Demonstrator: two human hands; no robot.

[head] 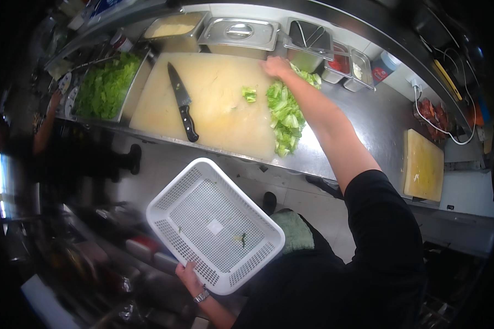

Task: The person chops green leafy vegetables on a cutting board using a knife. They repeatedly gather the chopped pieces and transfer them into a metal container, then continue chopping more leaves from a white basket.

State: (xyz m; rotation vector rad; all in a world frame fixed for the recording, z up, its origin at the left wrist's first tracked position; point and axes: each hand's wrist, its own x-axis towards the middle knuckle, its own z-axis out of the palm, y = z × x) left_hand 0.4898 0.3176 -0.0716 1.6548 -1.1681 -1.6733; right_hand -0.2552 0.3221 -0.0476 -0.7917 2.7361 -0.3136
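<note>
My left hand (190, 279), with a metal watch at its wrist, grips the rim of a white perforated plastic basket (215, 227) with a few leaf scraps inside. My right hand (276, 67) reaches to the far right corner of a pale cutting board (226, 119); its fingertips touch or hover at the edge, and whether they hold anything cannot be told. Chopped lettuce (287, 117) lies along the board's right edge and onto the steel counter, under my right forearm. A small lettuce piece (249, 93) and a black-handled chef's knife (182, 103) rest on the board.
Steel pans line the wall: a lidded one (239, 33), one with tongs (308, 41) and smaller ones (337, 63). A pan of green leaves (109, 86) stands at left. A yellowed board (423, 166) and a white cable (436, 127) are at right. Another person's arm (47, 123) shows far left.
</note>
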